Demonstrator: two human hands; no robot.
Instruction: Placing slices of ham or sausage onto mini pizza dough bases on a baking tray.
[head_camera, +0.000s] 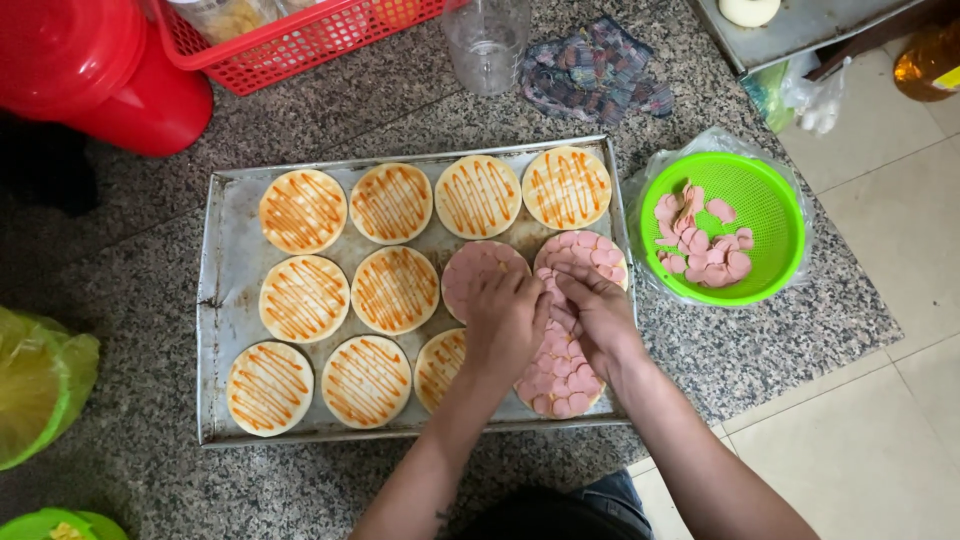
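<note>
A: Quick status. Metal tray (215, 300) on the granite counter (760, 350), twelve round dough bases in three rows.

B: How many covered?

A: Three have pink sausage slices: the two at the right of the middle row (478, 268) (590, 255) and the near right one (558, 375). The other nine carry only orange sauce zigzags, e.g. far left base (302, 210). So roughly a quarter done, by my read.

B: Hands?

A: Both over the right side of the tray. Left hand (505, 320) is curled, palm down, over the gap between the middle and near rows; can't tell if it holds slices. Right hand (598, 315) has its fingers pinched together beside the left one, touching slices on the near right base.

B: Where's the supply?

A: Green basket (775, 215) just right of the tray, a modest heap of slices (700, 245) left in it.

B: Anything else?

A: Red crate (300, 45) and red bucket (95, 75) far left, clear plastic bottle (487, 40) and a cloth (595, 70) at the far side.
</note>
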